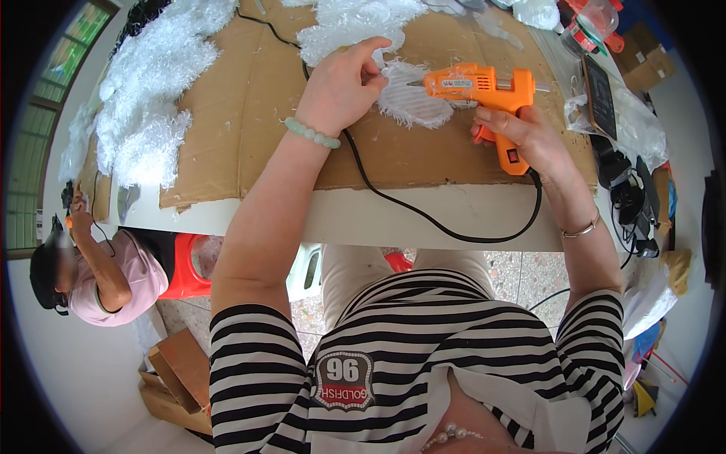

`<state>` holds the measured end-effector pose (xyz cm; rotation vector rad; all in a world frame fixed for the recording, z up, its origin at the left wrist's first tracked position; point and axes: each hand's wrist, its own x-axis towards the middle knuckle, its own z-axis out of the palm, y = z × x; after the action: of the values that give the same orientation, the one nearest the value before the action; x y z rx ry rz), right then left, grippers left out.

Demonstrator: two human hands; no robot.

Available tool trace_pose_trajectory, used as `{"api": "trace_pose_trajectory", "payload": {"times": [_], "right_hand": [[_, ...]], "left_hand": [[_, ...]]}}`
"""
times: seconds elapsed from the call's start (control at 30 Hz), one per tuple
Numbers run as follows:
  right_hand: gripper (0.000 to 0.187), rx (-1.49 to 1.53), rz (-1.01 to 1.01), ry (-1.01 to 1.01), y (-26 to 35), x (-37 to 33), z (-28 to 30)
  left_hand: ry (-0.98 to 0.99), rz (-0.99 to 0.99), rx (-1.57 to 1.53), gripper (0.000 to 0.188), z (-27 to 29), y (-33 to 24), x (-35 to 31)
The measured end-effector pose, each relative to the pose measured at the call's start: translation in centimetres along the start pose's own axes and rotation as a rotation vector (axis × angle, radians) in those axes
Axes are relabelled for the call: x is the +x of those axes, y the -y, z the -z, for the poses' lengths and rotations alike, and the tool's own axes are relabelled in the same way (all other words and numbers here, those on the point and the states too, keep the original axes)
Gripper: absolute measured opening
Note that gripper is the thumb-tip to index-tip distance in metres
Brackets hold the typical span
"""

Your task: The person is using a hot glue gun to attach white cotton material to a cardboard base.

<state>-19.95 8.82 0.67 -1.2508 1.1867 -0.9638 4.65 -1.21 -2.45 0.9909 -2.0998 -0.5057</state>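
Note:
My right hand (522, 136) is wrapped round the handle of an orange hot glue gun (484, 89), with fingers at its trigger. Its nozzle points left, over a white fringed fabric piece (416, 102) lying on a cardboard sheet (280, 144). A black cord (423, 219) loops from the gun's handle across the table edge and passes behind my left wrist. Just left of the fringed piece is my left hand (340, 83), its index finger stretched out and apart from the thumb. Other fingers there are curled and partly hidden. The thumb is close to the piece's edge.
White shaggy material (155, 91) is heaped at the left, with more white pieces (363, 23) at the far side. A phone (599, 97), a plastic jar (594, 26) and plastic bags line the right. Another person (113, 272) sits at the left by a red stool (185, 268).

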Motion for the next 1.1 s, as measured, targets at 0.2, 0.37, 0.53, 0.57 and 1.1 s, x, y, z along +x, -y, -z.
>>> {"api": "trace_pose_trajectory", "payload": {"times": [0.2,0.37,0.53,0.57,1.1], "right_hand": [[0.029,0.046,0.008,-0.003,-0.1,-0.1,0.1],[0.029,0.095,0.009,-0.030,-0.5,-0.2,0.1],[0.029,0.096,0.031,0.023,-0.7,-0.1,0.5],[0.029,0.099,0.030,0.021,-0.6,-0.1,0.5],[0.033,-0.015,0.040,0.069,-0.1,0.1,-0.7]], "left_hand": [[-0.061,-0.128,0.233,0.029,-0.1,0.8,0.1],[-0.024,-0.216,0.197,0.018,-0.1,0.6,0.0],[-0.003,-0.318,0.282,0.015,-0.3,0.7,0.0],[-0.015,-0.317,0.300,0.016,-0.4,0.7,-0.1],[-0.023,-0.168,0.171,0.009,0.3,-0.2,0.1]]}}
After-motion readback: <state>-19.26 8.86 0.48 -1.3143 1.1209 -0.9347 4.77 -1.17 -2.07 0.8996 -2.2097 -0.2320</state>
